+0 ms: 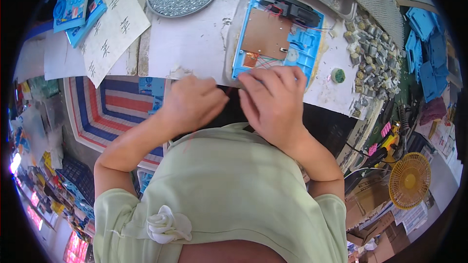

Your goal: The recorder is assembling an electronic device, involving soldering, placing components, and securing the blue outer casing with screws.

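Observation:
On the table ahead lies a blue plastic casing [308, 39]. It holds a brown circuit board [265, 34], a long black part [292, 9] along its far end, and thin red wires. My right hand [277, 102] is at the casing's near edge, fingers bent and fingertips together; whatever they hold is hidden. To its left, just off the table's near edge, my left hand [195, 101] is closed, slightly blurred. A faint thin red strand shows below it, against the green shirt, but I cannot make out what the fingers hold.
A round tray [183, 15] of small shiny metal pieces stands far left of the casing. Small grey metal blocks [373, 58] are heaped at right, beside a green round piece [338, 75]. Blue printed panels [73, 2] lie at far left, a striped-lined bin [127, 102] below. A yellow fan [410, 180] stands right.

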Action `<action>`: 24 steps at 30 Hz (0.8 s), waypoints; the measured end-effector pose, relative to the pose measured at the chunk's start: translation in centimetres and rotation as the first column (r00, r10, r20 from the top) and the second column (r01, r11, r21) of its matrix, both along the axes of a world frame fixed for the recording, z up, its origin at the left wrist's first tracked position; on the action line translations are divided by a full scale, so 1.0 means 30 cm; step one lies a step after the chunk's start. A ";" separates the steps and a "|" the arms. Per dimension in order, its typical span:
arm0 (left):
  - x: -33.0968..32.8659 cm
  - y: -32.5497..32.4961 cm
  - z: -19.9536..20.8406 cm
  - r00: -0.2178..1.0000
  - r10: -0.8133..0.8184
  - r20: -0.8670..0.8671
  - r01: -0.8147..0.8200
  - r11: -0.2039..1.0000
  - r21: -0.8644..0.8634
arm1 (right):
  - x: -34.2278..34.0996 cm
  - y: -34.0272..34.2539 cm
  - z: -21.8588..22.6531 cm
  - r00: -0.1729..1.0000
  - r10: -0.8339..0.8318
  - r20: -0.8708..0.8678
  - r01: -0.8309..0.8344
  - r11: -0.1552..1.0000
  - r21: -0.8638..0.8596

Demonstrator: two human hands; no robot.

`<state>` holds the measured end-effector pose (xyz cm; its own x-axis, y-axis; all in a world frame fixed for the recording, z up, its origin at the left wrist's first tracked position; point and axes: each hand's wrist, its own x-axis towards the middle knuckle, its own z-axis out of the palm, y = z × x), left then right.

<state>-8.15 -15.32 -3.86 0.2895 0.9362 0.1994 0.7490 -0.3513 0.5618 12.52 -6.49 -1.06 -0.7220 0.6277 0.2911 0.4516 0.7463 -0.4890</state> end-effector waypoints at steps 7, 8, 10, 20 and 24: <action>0.073 -0.033 -0.059 0.983 -0.163 0.078 0.168 0.984 -0.064 | 0.009 -0.010 -0.031 0.993 -0.077 -0.085 0.079 0.997 0.016; 0.070 -0.030 -0.057 0.981 -0.169 0.092 0.176 0.982 -0.074 | 0.005 -0.005 -0.033 0.994 -0.069 -0.082 0.072 0.997 0.033; 0.042 -0.025 -0.027 0.982 -0.161 0.103 0.164 0.986 -0.023 | -0.004 -0.001 -0.035 0.995 -0.055 -0.089 0.060 0.997 0.053; 0.048 -0.097 -0.126 0.983 -0.173 0.059 0.180 0.971 -0.154 | -0.037 -0.018 -0.032 0.992 -0.114 -0.053 0.116 0.993 0.035; -0.020 -0.033 -0.069 0.938 -0.310 0.158 0.343 0.898 -0.277 | -0.036 -0.016 -0.053 0.991 -0.134 -0.016 0.135 0.988 0.070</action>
